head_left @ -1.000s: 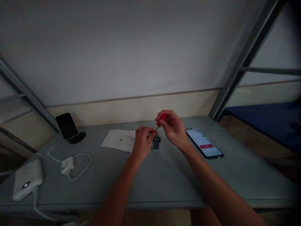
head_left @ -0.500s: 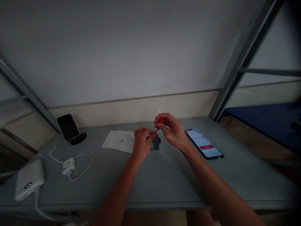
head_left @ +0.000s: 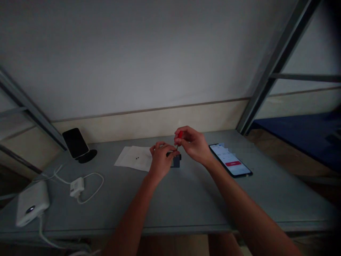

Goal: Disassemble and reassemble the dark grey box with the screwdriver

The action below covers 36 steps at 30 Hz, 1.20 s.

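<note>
A small dark grey boxy device (head_left: 176,162) rests on the grey table, partly covered by my left hand (head_left: 161,159). The fingers of that hand are closed around the device and reach its top near the tool's tip. My right hand (head_left: 194,144) pinches a screwdriver (head_left: 180,134) by its red handle. Its thin shaft points down to the top of the device, but the exact contact is too small to make out. Left of the hands, white paper (head_left: 130,161) lies flat with a few tiny dark pieces, perhaps screws (head_left: 137,158), on it.
To the right lies a phone (head_left: 231,160) with a lit screen. A dark-screened phone on a stand (head_left: 76,143) is at the back left. Nearer are a white adapter with a cable (head_left: 77,187) and a white power bank (head_left: 33,204). Metal posts (head_left: 262,85) rise at both sides.
The camera view has shifted slightly. The screwdriver handle stands a little more upright in my right hand, while my left hand stays at the device.
</note>
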### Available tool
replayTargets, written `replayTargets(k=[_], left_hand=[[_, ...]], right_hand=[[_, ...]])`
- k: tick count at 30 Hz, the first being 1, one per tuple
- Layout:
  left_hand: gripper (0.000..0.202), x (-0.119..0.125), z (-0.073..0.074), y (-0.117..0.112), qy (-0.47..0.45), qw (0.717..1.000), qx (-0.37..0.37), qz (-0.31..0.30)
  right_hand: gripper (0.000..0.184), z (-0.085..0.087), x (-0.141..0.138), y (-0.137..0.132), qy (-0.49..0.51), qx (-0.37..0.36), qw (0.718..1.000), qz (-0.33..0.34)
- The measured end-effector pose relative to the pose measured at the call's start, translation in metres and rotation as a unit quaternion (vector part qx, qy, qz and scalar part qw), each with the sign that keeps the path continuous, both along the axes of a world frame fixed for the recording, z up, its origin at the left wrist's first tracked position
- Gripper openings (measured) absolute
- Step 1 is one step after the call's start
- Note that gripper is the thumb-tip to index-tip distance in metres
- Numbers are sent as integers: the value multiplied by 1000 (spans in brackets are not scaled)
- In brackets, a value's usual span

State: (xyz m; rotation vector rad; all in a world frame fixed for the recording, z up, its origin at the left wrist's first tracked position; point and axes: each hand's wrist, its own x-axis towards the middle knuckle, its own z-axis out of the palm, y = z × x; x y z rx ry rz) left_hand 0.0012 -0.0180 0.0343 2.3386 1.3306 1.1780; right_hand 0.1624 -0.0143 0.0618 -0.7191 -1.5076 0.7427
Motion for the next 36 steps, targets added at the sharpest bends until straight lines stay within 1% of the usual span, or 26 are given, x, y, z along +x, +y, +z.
replayTargets(k=[5, 8, 11, 18, 25, 32, 36], left_hand=[[18, -3, 8, 1, -130, 991, -23, 0], [23, -5, 9, 2, -187, 982, -29, 5], [29, -6, 8, 3, -218, 976, -27, 5], [40, -4, 2, 3, -264, 963, -42, -39], [48, -3, -6, 10, -325, 940, -95, -46], [57, -2, -2, 8, -390, 907, -146, -55], [59, -1, 1, 7, -425, 889, -160, -57]], right_hand=[[21, 6, -6, -1, 133, 22, 991, -11], [21, 8, -12, -4, 169, 31, 985, -28], [20, 8, -19, -8, 187, 39, 981, -44], [20, 5, -30, -12, 198, 51, 977, -59], [20, 3, -36, -14, 194, 67, 976, -69], [19, -1, -43, -21, 182, 80, 975, -99], [19, -4, -44, -21, 174, 86, 975, -111]])
